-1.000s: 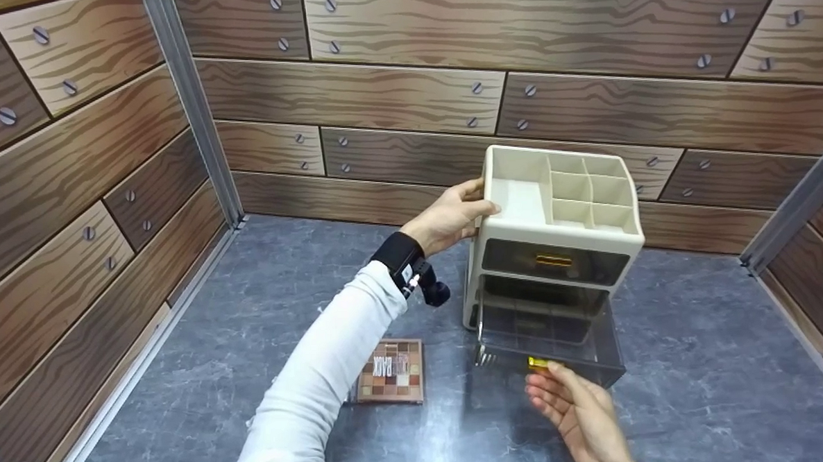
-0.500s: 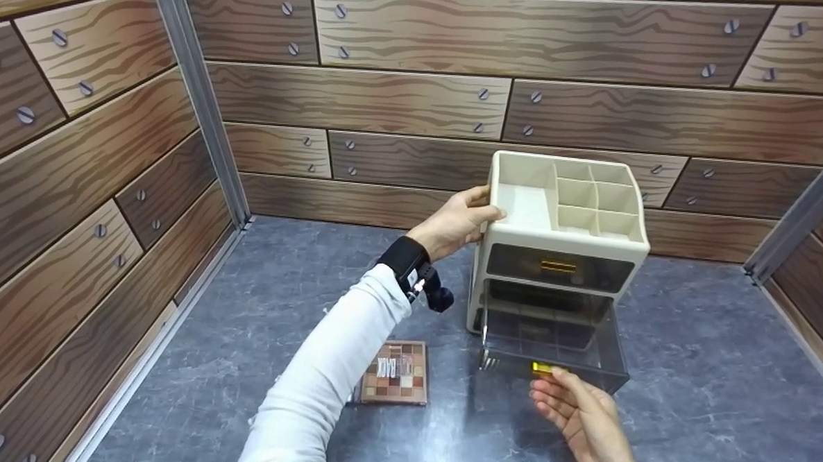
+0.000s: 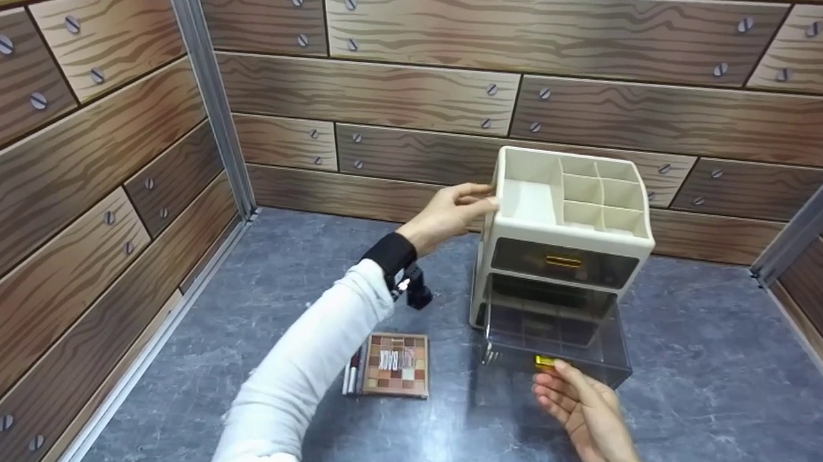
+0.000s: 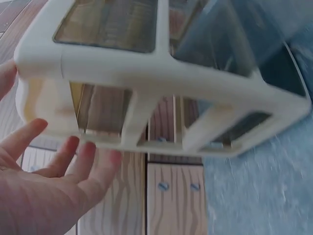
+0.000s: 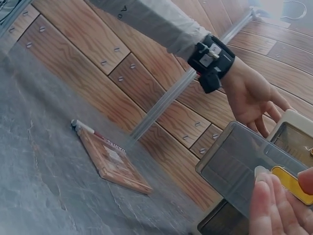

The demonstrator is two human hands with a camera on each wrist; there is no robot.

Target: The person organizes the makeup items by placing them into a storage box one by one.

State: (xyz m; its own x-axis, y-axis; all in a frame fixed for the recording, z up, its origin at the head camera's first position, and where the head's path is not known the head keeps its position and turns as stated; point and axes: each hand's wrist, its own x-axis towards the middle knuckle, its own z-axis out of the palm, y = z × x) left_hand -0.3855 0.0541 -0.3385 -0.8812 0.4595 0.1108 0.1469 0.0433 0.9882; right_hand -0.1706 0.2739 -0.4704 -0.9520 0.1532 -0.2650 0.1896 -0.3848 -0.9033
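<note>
A cream drawer organizer point(image 3: 571, 227) with an open compartment top stands at the back right. Its see-through grey drawer point(image 3: 598, 363), below the top one, is pulled out toward me. My right hand point(image 3: 589, 407) pinches that drawer's gold handle point(image 3: 543, 361) between thumb and fingers; the right wrist view shows the handle point(image 5: 289, 183) close up. At the organizer's upper left edge is my left hand point(image 3: 445, 214), its thumb at the rim. In the left wrist view its fingers point(image 4: 61, 159) are spread, tips right at the organizer's side frame.
An eyeshadow palette point(image 3: 396, 367) lies on the grey marbled surface left of the drawer. Slim tubes point(image 3: 351, 374) lie along its left side, partly behind the left sleeve point(image 3: 300, 375). A wood-patterned wall point(image 3: 405, 85) rises behind the organizer.
My left hand has loosened from the organizer's side and drawn slightly left of it. The right hand stays at the handle, and the drawer is out about as far as before.
</note>
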